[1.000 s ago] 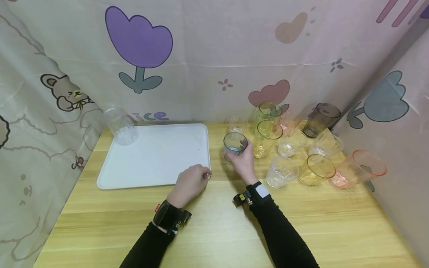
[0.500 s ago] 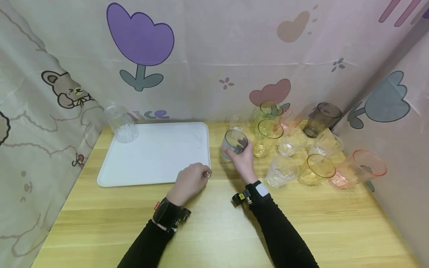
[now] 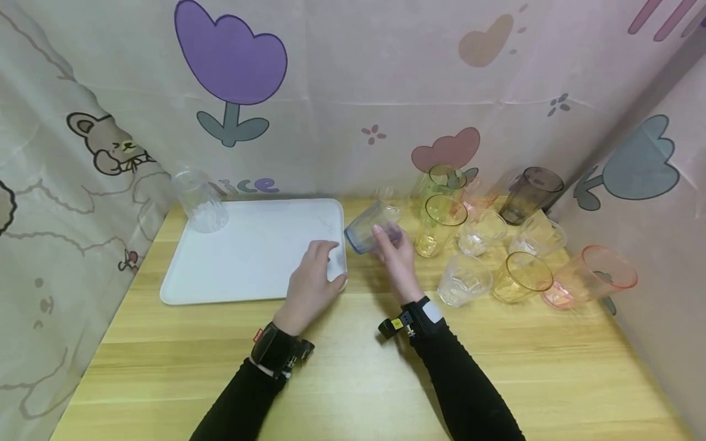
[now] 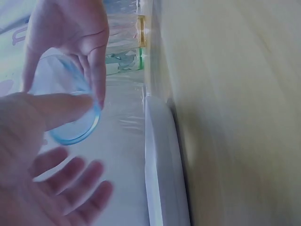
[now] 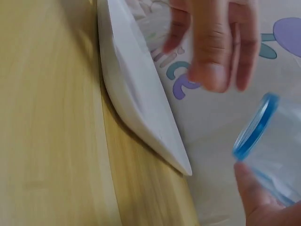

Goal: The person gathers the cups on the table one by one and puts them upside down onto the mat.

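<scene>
We're gripping blue cup [image 3: 371, 225] in right hand [image 3: 396, 262] at frame centre, tipped sideways, rim pointing left toward tray [image 3: 242, 257]. Left hand [image 3: 312, 283] nearer tray, fingers relaxed, hovering over its corner.

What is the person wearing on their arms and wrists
Both arms are in long black sleeves, left sleeve and right sleeve. The left wrist carries a glossy black band with a small red tag and a black clip. The right wrist carries a black strap with a white square patch and a small black unit bearing a yellow mark. Both hands are bare.
</scene>
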The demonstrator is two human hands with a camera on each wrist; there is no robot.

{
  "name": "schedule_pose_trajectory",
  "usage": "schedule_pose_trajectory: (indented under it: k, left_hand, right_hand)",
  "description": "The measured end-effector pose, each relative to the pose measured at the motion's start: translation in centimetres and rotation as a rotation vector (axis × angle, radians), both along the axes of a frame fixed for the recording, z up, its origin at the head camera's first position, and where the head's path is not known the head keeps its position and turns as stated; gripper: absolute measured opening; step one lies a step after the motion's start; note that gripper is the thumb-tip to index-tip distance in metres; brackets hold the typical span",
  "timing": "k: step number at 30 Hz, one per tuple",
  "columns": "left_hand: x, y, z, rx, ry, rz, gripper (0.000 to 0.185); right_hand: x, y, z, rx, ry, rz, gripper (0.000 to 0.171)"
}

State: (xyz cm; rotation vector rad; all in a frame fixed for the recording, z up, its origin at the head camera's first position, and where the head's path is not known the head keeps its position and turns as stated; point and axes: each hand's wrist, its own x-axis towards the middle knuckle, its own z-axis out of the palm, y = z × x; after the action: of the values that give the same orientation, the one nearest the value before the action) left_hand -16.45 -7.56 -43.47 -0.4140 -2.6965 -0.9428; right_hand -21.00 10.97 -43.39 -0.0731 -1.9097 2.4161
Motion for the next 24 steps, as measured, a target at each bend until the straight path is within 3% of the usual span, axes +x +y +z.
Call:
schedule_pose_trajectory:
  k: [6, 13, 17, 24]
  left_hand:
    - [0.0, 0.0, 0.2, 0.159, 0.114, 0.035, 0.086]
    - [-0.2, 0.1, 0.3, 0.265, 0.256, -0.054, 0.095]
    - [-0.3, 0.2, 0.4, 0.28, 0.319, -0.098, 0.093]
    - [-0.3, 0.1, 0.4, 0.311, 0.349, -0.12, 0.09]
  right_hand:
    - [0.8, -0.7, 0.4, -0.102, 0.019, 0.126, 0.066]
    - [1.5, -1.7, 0.4, -0.198, 0.0, 0.223, 0.089]
    - [1.9, -2.2, 0.3, -0.183, -0.015, 0.243, 0.092]
    - [2.3, -2.8, 0.1, -0.142, -0.024, 0.286, 0.083]
